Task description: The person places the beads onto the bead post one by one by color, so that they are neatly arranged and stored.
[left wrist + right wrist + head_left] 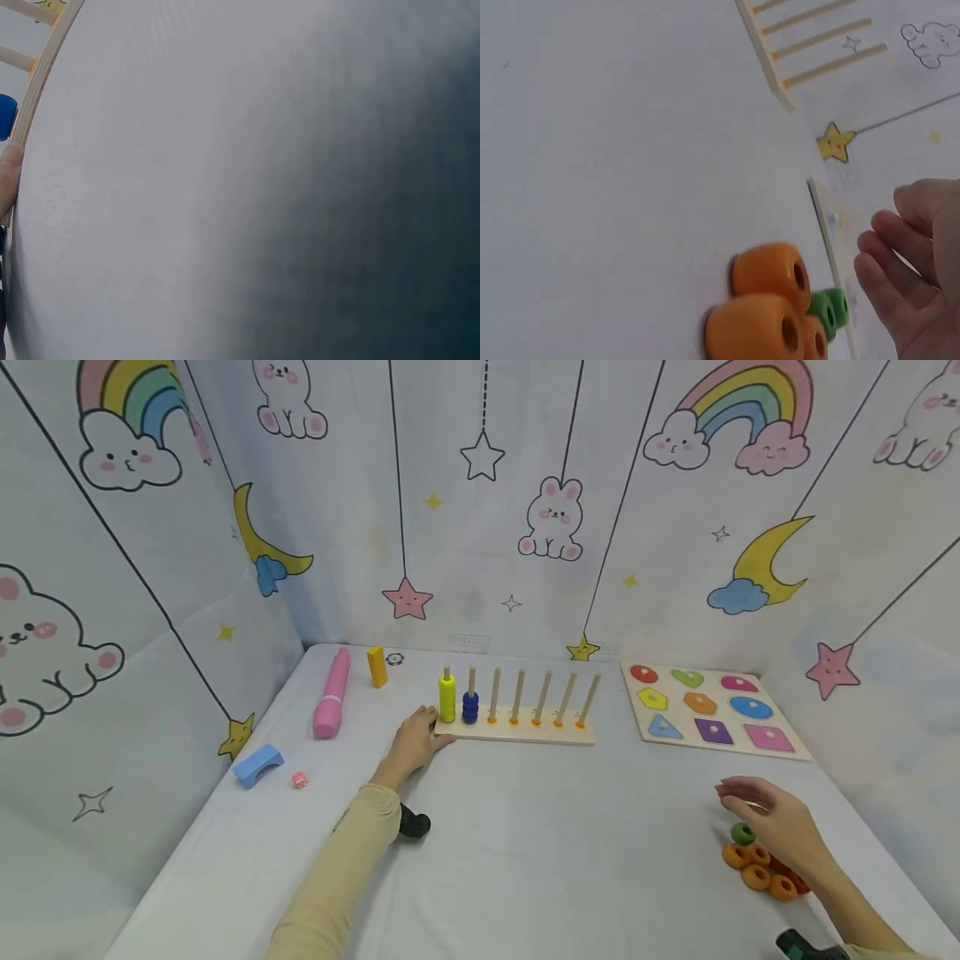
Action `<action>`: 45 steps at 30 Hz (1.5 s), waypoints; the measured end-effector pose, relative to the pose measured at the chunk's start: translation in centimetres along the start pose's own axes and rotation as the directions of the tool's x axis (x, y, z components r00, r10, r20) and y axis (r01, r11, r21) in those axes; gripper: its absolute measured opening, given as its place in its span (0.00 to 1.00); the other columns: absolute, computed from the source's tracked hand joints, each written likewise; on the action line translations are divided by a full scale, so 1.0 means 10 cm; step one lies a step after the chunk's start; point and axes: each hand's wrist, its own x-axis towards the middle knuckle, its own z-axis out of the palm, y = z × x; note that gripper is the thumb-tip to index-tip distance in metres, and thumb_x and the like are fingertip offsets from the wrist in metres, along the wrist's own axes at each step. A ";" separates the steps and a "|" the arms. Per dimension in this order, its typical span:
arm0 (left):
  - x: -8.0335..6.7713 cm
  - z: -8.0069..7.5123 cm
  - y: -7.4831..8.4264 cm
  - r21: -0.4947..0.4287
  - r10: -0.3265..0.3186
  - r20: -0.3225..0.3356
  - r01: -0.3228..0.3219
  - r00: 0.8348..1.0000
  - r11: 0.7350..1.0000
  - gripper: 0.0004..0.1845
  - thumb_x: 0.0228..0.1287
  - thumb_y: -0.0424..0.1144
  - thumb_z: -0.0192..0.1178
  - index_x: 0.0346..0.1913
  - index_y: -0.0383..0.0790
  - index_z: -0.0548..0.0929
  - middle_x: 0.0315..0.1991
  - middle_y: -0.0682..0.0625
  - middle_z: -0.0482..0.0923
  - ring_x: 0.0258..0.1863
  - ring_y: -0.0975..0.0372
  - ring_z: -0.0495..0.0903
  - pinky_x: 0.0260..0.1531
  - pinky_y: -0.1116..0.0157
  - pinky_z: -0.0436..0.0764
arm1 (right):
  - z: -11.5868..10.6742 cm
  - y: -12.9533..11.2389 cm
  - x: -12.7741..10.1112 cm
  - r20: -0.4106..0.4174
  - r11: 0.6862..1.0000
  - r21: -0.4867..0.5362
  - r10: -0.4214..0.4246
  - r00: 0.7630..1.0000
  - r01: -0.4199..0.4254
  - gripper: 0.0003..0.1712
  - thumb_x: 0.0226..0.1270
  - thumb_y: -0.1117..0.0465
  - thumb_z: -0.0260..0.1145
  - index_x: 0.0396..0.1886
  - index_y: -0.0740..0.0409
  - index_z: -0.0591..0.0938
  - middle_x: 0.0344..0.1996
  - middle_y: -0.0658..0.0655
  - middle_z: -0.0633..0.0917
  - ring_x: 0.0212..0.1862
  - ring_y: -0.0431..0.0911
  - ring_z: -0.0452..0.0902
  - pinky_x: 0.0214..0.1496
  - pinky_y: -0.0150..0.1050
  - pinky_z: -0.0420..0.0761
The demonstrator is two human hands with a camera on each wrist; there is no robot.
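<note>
A wooden peg board stands on the white table, with a yellow bead stack on its leftmost peg and dark blue beads on the one beside it. The other pegs are bare. My left hand holds the board's left end, thumb along the front edge. At the right, my right hand hovers over a pile of loose beads, its fingers loosely bent around nothing. The pile has orange beads, red beads partly hidden by the hand, and green beads.
A shape puzzle board lies at the back right. Along the left are a pink cylinder, a yellow block, a blue arch block and a small pink-red ball. Printed cloth walls enclose the table's back and sides.
</note>
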 end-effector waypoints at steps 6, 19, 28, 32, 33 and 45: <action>0.00 0.00 0.01 -0.007 -0.004 0.016 0.004 1.000 1.000 0.38 0.62 0.53 0.61 0.67 0.31 0.65 0.68 0.38 0.60 0.70 0.47 0.54 0.69 0.50 0.54 | -0.08 0.18 -0.29 -0.025 0.985 -0.065 0.157 0.987 -0.158 0.21 0.70 0.55 0.60 0.54 0.65 0.76 0.45 0.67 0.82 0.38 0.13 0.63 0.33 0.13 0.73; -0.01 0.12 0.02 -0.013 0.004 0.031 -0.003 1.000 1.000 0.38 0.61 0.53 0.62 0.66 0.32 0.66 0.68 0.39 0.62 0.70 0.48 0.55 0.69 0.51 0.55 | 0.07 0.25 -0.45 0.031 0.986 -0.126 0.113 0.993 -0.108 0.16 0.64 0.60 0.66 0.49 0.61 0.79 0.43 0.63 0.84 0.36 0.21 0.73 0.34 0.19 0.78; -0.02 0.07 0.00 -0.005 0.011 0.033 -0.011 0.999 1.000 0.38 0.61 0.52 0.62 0.66 0.30 0.66 0.67 0.37 0.62 0.69 0.47 0.56 0.68 0.50 0.55 | 0.20 0.18 -0.31 -0.021 0.993 -0.118 0.026 0.999 -0.028 0.18 0.62 0.65 0.67 0.52 0.63 0.77 0.43 0.62 0.84 0.41 0.28 0.76 0.35 0.15 0.76; 0.01 0.06 -0.02 0.010 0.024 0.015 -0.024 1.000 1.000 0.38 0.61 0.53 0.62 0.66 0.30 0.66 0.67 0.37 0.62 0.69 0.47 0.56 0.68 0.51 0.56 | 0.20 0.17 -0.28 -0.016 0.994 -0.110 0.006 1.000 -0.008 0.18 0.62 0.66 0.67 0.52 0.63 0.77 0.43 0.62 0.84 0.42 0.27 0.75 0.38 0.14 0.74; 0.01 0.05 -0.03 0.012 0.032 0.010 -0.032 0.999 0.999 0.38 0.61 0.53 0.62 0.65 0.29 0.67 0.67 0.37 0.62 0.69 0.46 0.56 0.68 0.51 0.56 | 0.19 0.17 -0.28 -0.018 0.995 -0.104 -0.001 1.000 -0.001 0.18 0.62 0.66 0.67 0.52 0.64 0.77 0.43 0.62 0.84 0.42 0.25 0.74 0.38 0.13 0.74; 0.03 0.00 -0.04 -0.003 0.038 -0.008 -0.038 0.999 0.999 0.37 0.63 0.52 0.61 0.66 0.29 0.66 0.67 0.36 0.61 0.69 0.46 0.55 0.69 0.50 0.55 | -0.08 0.17 -0.29 -0.138 0.990 -0.121 0.054 0.989 -0.071 0.15 0.68 0.62 0.61 0.51 0.65 0.77 0.42 0.66 0.83 0.41 0.13 0.62 0.38 0.08 0.67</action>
